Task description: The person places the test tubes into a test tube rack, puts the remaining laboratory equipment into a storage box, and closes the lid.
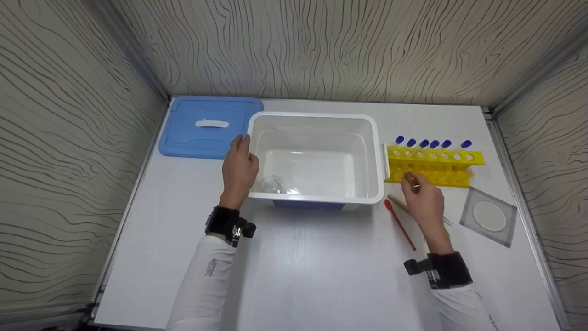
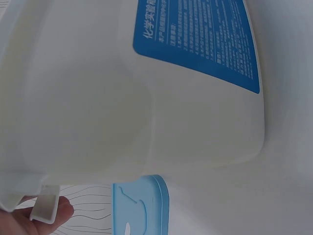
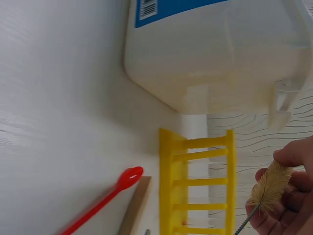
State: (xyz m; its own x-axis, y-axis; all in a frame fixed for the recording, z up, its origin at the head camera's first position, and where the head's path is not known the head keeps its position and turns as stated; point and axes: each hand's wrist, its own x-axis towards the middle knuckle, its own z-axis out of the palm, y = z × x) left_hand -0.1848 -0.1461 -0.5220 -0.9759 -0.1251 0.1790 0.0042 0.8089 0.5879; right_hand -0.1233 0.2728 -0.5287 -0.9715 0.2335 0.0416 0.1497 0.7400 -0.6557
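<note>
A white plastic box [image 1: 317, 200] with a blue label stands in the middle of the table. My left hand [image 1: 240, 168] grips its left side at the rim; in the left wrist view, the fingers [image 2: 63, 210] come round the white latch [image 2: 46, 203]. My right hand [image 1: 425, 197], right of the box, holds a test tube brush; its tan bristles [image 3: 274, 183] lie between thumb and fingers, and the wire stem [image 3: 247, 219] sticks out below. A clear glass vessel [image 1: 273, 184] lies in the box's near left corner.
The blue lid [image 1: 183, 133] lies at the back left. A yellow rack [image 1: 475, 158] with several blue-capped tubes stands right of the box. Nearer are a red spoon [image 1: 402, 227], a wooden stick [image 1: 396, 202] and a grey square with a white disc [image 1: 489, 216].
</note>
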